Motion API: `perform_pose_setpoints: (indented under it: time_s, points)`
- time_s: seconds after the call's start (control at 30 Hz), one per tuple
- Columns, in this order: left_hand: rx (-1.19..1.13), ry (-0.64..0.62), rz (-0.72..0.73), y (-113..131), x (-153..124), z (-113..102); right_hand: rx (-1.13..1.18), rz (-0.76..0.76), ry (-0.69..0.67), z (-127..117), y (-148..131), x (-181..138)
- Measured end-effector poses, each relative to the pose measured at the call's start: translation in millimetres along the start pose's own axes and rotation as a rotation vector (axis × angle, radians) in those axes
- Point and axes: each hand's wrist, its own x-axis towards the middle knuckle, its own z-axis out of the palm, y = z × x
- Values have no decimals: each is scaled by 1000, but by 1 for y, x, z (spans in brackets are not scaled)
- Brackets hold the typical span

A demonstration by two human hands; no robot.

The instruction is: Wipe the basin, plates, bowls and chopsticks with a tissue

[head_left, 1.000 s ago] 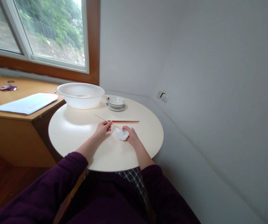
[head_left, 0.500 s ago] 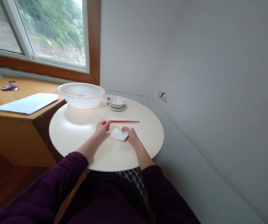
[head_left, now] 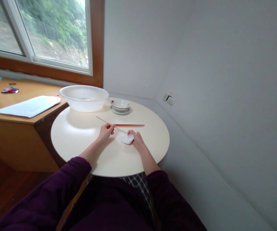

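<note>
Between the fingertips of my left hand [head_left: 107,131] is a thin, pale wooden chopstick [head_left: 101,119], slanting down to the right. Its lower right end reaches the fingers of my right hand [head_left: 136,139]. That hand pinches a white cloth or tissue [head_left: 126,139], which hangs at the chopstick's end just over the table; whether it wraps the tip is hidden. Just beyond both hands, a dark chopstick [head_left: 133,124] and an orange-red chopstick [head_left: 134,126] lie side by side on the round white table [head_left: 114,160].
A large translucent white basin [head_left: 85,104] stands at the table's back left. Beside it, a white bowl [head_left: 120,106] rests on a saucer [head_left: 120,112]. To the left, a wooden desk [head_left: 13,128] carries paper sheets [head_left: 29,106]. Walls border the back and right.
The cloth and right hand have shifted slightly right along the chopstick, and the cloth looks more bunched. The left hand and chopstick have barely moved.
</note>
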Motion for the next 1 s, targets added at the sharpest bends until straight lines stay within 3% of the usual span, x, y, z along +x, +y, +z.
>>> perform_pose_setpoints:
  time_s: [0.23, 0.57, 1.0]
  points:
    - [92, -170, -25, -8, -4, 5, 19, -19, -41, 1, 0, -1]
    - [117, -182, -9, -13, 1, 3, 154, -19, -3, -1, 5, 5]
    - [141, -350, -55, -5, -11, 9, 326, -42, 50, -10, 14, 19]
